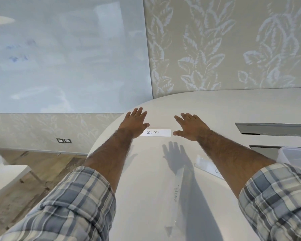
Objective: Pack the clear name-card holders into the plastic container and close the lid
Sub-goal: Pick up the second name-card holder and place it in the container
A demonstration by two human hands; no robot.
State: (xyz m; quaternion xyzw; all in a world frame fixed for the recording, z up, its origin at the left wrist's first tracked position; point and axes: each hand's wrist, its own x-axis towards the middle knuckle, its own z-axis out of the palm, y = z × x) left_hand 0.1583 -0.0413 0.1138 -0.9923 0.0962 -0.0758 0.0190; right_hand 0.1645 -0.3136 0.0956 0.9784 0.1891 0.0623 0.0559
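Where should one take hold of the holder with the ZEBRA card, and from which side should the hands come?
Probably by its two short ends. The ZEBRA holder stands wide and thin on the table, its card facing the person, and the left hand and right hand are open at either end. Come in sideways from both ends and pinch the edges.

Left grip (135,121) splayed, right grip (189,125) splayed

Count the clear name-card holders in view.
3. ZEBRA holder sits between left hand and right hand; second holder edge-on, nearer the camera; third holder partly under the right forearm. The container may hide more.
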